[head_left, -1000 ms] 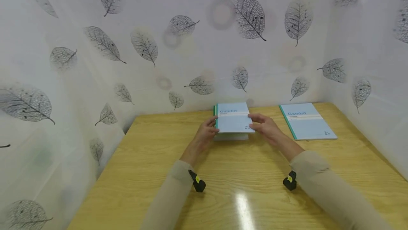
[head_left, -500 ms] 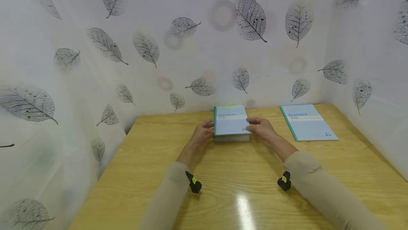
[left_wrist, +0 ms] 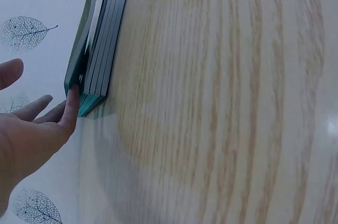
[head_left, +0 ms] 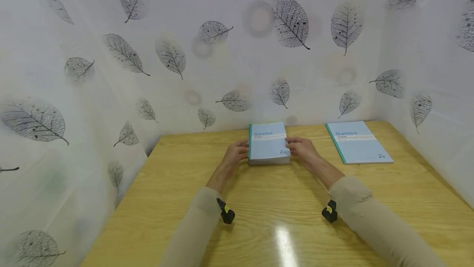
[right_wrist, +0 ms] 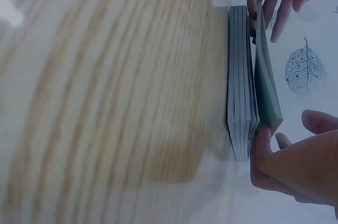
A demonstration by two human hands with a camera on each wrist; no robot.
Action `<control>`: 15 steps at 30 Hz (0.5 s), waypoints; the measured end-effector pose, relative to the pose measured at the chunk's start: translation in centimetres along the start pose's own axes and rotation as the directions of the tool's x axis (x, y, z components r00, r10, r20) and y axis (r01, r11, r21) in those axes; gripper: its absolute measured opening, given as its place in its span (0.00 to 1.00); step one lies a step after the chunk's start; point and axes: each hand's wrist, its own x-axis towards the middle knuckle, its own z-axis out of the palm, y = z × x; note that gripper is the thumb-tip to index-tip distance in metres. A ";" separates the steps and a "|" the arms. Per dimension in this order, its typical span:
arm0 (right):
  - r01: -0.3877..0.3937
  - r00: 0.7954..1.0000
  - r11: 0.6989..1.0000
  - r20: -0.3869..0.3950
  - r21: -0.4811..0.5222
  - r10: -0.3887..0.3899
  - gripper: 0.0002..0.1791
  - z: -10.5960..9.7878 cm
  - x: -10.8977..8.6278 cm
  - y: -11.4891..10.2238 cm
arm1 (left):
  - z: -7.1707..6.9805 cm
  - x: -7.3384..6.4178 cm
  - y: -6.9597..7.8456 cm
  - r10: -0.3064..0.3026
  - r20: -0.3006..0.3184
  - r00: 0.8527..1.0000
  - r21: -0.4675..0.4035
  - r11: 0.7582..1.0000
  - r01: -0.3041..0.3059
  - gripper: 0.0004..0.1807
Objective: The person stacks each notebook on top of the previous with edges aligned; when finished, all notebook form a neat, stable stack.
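A light blue "Gambit" notebook [head_left: 269, 143] with a green spine lies over a small stack of notebooks [head_left: 269, 161] near the wall. In both wrist views, a narrow gap separates this top notebook [right_wrist: 268, 93] from the stack [right_wrist: 238, 76]. My left hand [head_left: 234, 156] touches its spine side with outstretched fingers, the thumb standing apart in the left wrist view. On the opposite side, my right hand [head_left: 303, 149] has its fingertips at the notebook's edge and lower corner, its thumb also off the cover.
Another light blue "Gambit" notebook [head_left: 360, 142] lies flat on the wooden table [head_left: 259, 201] to the right. A white leaf-print curtain [head_left: 237, 61] surrounds the table at the back and sides.
The top notebook has come down onto the stack and lines up with it more closely. Both hands have lowered alongside it and shifted slightly left.
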 end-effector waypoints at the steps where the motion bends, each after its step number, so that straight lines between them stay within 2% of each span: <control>1: -0.001 1.000 1.000 0.001 0.005 0.001 0.29 0.0 0.1 0.0 | 0.1 0.0 0.1 -0.001 -0.003 1.000 0.008 1.000 0.001 0.30; 8: -0.012 1.000 1.000 0.019 -0.003 0.012 0.29 0.4 0.2 -0.3 | 0.6 -0.1 0.3 -0.014 -0.027 1.000 0.034 0.999 0.015 0.31; 15: -0.014 0.999 1.000 0.035 -0.001 0.014 0.30 0.7 0.2 -0.2 | 0.9 0.1 0.4 -0.016 -0.024 1.000 -0.004 1.000 0.015 0.32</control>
